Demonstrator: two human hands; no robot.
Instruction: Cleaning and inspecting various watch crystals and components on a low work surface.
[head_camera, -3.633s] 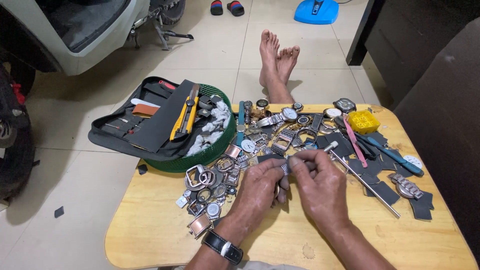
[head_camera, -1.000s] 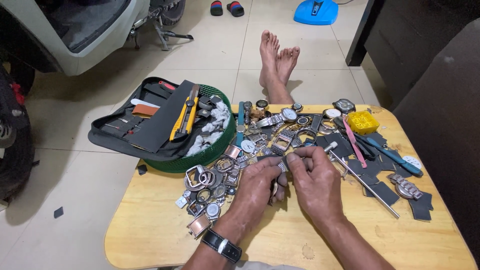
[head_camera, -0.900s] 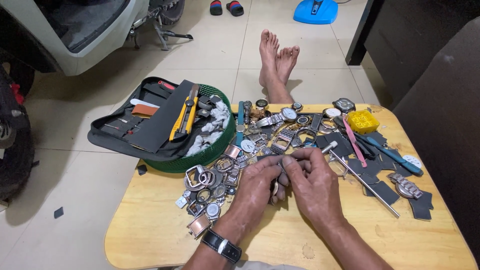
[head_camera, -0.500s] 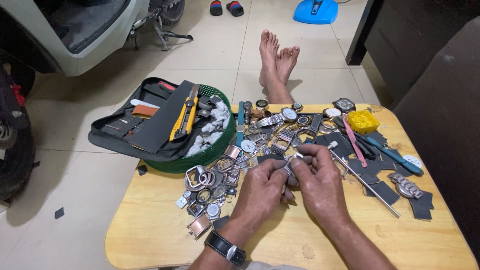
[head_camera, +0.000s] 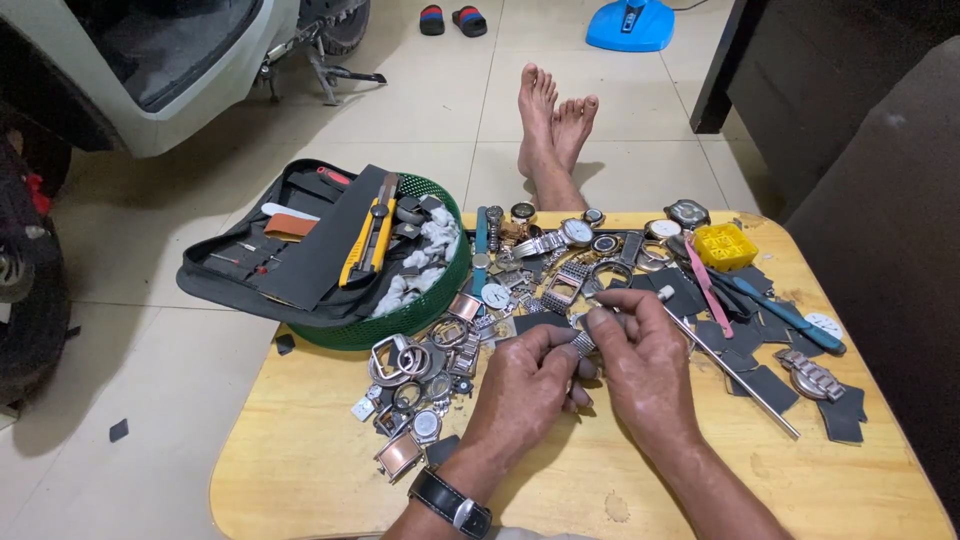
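1. Your left hand (head_camera: 530, 385) and right hand (head_camera: 645, 365) pinch a small metal watch-band piece (head_camera: 583, 342) between the fingertips; it could slip into the heap of watch parts (head_camera: 430, 365) just beside them and be lost.
2. The piece sits between both hands, seemingly just above the surface (head_camera: 300, 470); the fingers hide most of it.

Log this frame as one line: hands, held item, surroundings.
left hand: pinches small metal watch-band piece | right hand: grips same piece | surroundings: low yellow wooden table, scattered watch parts, green basket
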